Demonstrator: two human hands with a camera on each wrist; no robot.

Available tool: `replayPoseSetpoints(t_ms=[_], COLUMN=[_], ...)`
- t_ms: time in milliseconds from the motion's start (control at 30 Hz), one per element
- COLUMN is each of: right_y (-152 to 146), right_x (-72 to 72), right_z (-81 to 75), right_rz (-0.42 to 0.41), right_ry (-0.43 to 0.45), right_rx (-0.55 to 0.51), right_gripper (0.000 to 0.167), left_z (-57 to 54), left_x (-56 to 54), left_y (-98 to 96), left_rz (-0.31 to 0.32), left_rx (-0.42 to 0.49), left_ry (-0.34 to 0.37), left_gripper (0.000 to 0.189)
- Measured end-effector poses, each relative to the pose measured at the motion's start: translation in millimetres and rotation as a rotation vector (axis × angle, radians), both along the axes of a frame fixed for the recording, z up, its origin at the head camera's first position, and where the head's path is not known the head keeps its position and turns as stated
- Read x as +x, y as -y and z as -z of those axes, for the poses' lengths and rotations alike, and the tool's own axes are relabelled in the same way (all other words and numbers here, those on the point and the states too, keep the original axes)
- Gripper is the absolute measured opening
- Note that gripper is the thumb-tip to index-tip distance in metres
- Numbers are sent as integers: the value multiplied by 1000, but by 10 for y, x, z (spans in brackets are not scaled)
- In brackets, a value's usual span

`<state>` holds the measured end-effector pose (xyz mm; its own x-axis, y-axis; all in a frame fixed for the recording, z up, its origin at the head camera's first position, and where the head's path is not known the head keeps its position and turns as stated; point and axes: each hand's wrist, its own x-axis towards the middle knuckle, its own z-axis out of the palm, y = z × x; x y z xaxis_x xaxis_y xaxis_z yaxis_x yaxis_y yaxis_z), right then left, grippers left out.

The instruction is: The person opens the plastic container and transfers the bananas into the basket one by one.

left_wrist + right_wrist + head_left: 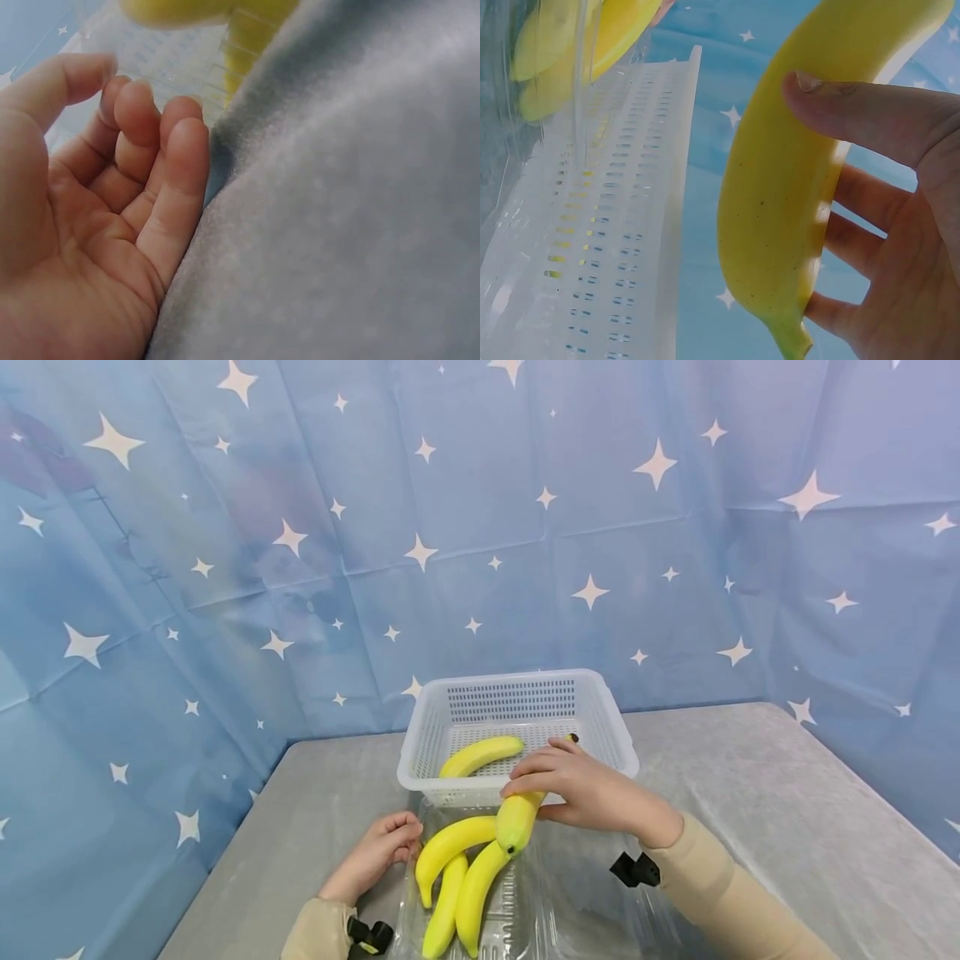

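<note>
My right hand (573,785) grips a yellow banana (780,165), thumb on one side and fingers on the other, above the near rim of the white basket (630,764). Its dark stem shows past my fingers. Beneath it, three bananas (441,906) lie piled in the left part of a clear plastic container (542,893). At that container's left edge, my left hand (382,852) has its fingers curled, with thumb and fingertip (135,105) close together at the rim. Another banana (482,755) lies inside the basket.
The perforated basket stands behind the clear container, toward the back of a grey cloth-covered table (720,768). A blue curtain (510,568) with white stars hangs along the back and sides. The container's right part (592,877) extends under my right forearm.
</note>
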<state>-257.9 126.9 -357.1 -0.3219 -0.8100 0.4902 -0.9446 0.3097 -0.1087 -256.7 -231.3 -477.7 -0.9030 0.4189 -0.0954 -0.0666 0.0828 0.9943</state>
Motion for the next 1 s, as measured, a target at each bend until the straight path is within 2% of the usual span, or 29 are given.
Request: replayPoseSetpoints(t_ms=[333,667,1000], right_y=[14,65,60], right_x=[-8,-89,-152], right_z=[-16,-73,-115], right_rz=[2,-7,14], right_ry=[-5,-37,-25], right_rx=[23,26,58], right_gripper=[56,56,56], left_z=[0,3,11], left_x=[19,-4,-13], left_y=[-6,3,-10], left_rz=[-5,-6,-9], left_rx=[3,-7,-12], left_ry=[17,13,21], left_gripper=[20,21,22])
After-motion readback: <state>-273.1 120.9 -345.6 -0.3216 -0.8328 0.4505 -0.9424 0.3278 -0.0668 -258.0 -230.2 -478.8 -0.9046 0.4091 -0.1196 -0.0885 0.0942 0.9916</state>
